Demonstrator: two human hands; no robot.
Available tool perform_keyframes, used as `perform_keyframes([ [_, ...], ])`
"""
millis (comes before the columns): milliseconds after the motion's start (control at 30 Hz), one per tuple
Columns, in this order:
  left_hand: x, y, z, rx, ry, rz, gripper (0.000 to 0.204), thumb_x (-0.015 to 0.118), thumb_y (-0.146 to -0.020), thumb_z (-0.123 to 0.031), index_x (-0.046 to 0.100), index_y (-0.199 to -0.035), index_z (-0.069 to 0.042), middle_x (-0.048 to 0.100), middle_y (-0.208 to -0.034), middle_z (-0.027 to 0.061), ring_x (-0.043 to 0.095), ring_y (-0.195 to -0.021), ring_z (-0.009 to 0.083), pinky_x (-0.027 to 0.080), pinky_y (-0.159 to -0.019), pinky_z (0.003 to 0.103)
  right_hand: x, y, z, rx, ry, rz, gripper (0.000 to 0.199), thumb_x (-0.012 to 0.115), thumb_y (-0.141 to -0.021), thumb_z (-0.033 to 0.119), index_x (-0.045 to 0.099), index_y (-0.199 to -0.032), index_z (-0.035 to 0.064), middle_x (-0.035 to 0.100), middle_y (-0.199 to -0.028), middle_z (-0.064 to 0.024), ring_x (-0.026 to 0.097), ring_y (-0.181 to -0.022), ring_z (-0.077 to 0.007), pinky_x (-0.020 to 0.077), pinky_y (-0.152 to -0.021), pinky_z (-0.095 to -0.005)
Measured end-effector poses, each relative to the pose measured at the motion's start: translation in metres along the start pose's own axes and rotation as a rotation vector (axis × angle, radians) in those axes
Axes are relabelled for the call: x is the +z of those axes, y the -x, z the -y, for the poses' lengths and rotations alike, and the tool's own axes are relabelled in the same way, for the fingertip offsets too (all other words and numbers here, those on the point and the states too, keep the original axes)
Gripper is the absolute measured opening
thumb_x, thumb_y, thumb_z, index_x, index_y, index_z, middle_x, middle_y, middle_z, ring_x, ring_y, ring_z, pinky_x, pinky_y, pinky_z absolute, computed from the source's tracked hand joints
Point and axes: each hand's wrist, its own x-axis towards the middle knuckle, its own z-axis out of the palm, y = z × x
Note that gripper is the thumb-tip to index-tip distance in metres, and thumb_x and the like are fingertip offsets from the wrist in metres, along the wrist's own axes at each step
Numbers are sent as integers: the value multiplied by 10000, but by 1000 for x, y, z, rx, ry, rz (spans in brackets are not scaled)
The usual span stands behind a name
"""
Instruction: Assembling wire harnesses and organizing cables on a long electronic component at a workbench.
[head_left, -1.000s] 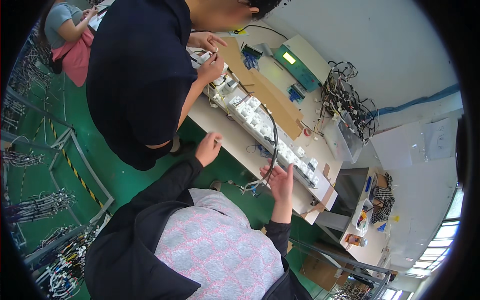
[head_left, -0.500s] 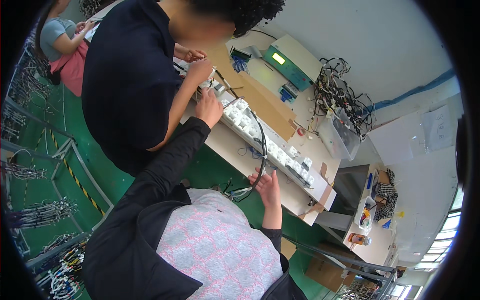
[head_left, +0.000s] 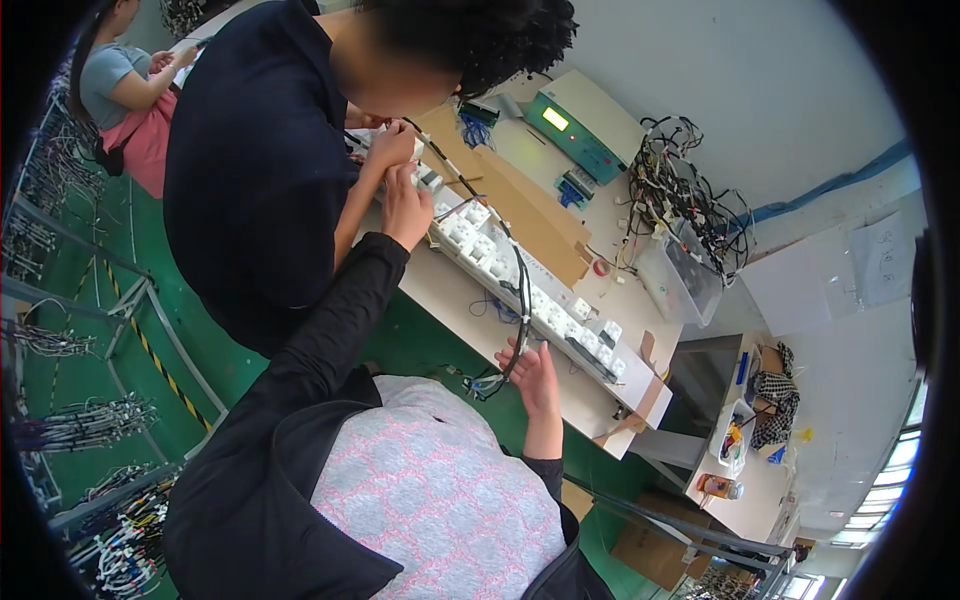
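A black-wrapped wire harness (head_left: 523, 280) runs along a long white fixture board (head_left: 545, 262) set with several white connector blocks. Its loose end, with thin wires and small connectors (head_left: 487, 384), hangs over the table's near edge. My left hand (head_left: 408, 208) is at the board's far left end, beside a co-worker's hand (head_left: 393, 145). Its fingers are bent together by a white block; what they pinch, if anything, is hidden. Lower right, my right hand (head_left: 533, 380) is palm up with fingers stretched apart, the harness lying against them without a grip.
The co-worker (head_left: 255, 170) leans over the board at left. Behind it stand cardboard (head_left: 530, 205), a green tester with a lit screen (head_left: 580, 130), a cable heap (head_left: 685, 190) and a clear plastic bin (head_left: 680, 275). Harness racks (head_left: 120, 420) line the left.
My left hand has shifted slightly left, closer to the co-worker's hand. The co-worker's head and hands moved a little. My right hand stays nearly in place while the loose harness end swings slightly.
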Motion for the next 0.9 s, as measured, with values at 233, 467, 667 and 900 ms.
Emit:
perform_keyframes([
  [233,0,-8,1,141,-31,81,308,579,-813,-34,595,-1119,-4,491,-1334,191,598,-1066,317,509,-841,398,1,-8,3,18,4,0,675,364,-1015,547,539,-1300,-40,686,-1089,-137,648,-1087,-267,463,-988,-364],
  [467,19,-36,-9,37,-438,466,270,615,-828,-173,662,-1000,31,482,-1364,264,687,-839,364,563,-726,420,8,-13,3,26,90,56,690,353,-1003,570,509,-1350,-5,666,-1127,-122,623,-1120,-272,431,-1002,-376],
  [667,59,-54,-3,-37,-707,538,325,618,-835,-174,692,-1051,58,605,-1212,247,681,-897,370,574,-728,386,11,-11,-1,16,75,58,637,374,-1012,531,497,-1358,10,661,-1129,-125,623,-1123,-273,443,-987,-377],
  [900,65,-68,-7,-48,-810,718,320,550,-875,-185,722,-1055,17,702,-1068,208,632,-1020,392,518,-846,476,6,-7,-11,1,14,33,580,427,-1022,465,519,-1327,-20,671,-1126,-145,640,-1108,-274,467,-988,-367],
])
